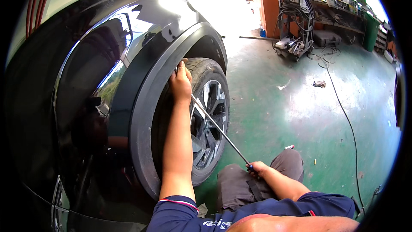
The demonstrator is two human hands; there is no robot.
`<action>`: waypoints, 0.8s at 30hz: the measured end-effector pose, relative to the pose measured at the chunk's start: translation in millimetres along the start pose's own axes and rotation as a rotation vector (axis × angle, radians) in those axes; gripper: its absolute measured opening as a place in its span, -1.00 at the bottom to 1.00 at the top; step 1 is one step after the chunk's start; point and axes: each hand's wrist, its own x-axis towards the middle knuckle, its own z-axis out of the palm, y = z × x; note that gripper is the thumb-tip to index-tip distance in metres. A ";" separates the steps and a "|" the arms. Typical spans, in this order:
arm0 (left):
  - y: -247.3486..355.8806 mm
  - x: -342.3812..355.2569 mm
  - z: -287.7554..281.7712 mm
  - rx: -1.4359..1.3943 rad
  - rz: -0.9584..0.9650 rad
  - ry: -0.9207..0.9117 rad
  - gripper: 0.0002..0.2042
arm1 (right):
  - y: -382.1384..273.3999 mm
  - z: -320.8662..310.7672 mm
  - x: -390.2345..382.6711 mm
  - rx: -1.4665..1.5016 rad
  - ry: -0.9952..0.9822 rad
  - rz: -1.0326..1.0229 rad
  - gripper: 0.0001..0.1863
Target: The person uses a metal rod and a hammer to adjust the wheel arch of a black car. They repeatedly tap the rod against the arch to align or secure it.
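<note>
A dark car stands at my left, its glossy body panel (92,60) bordered by a black wheel arch trim (143,90). Under that arch sits the wheel, with a black tyre (201,66) and a silver and black alloy rim (210,131). A long thin metal rod (223,134) slants across the wheel. Its near end, with a bit of blue, is in my closed right hand (256,169) above my knee. My left hand (181,81) is closed at the gap between tyre and arch, around the rod's upper part. The rod's far tip is hidden there.
A wheeled cart with a machine and coiled cables (296,21) stands at the far right, near a cluttered shelf (339,13) and a green bin (371,30). A black cable (339,99) runs along the green floor. A crumpled scrap (319,84) lies there too.
</note>
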 end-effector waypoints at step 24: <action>11.0 -3.4 4.5 -0.021 -0.056 0.011 -0.75 | -25.4 -26.3 -22.9 -0.087 -0.027 0.111 -0.65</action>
